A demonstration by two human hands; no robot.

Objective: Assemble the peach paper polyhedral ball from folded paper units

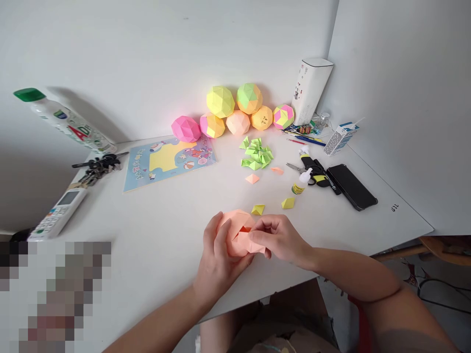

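One peach paper ball with one gap sits over the table's near part, cradled in the left hand; the right hand pinches paper by the gap. Just beyond lie two yellow pieces, two peach pieces, one glue bottle and one phone; farther, green pieces too heaped to count, then seven paper balls along the wall.

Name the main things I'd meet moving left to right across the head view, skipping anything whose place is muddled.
Green-capped bottle → blue illustrated card → left hand → peach paper ball with a gap in it → right hand → black phone.
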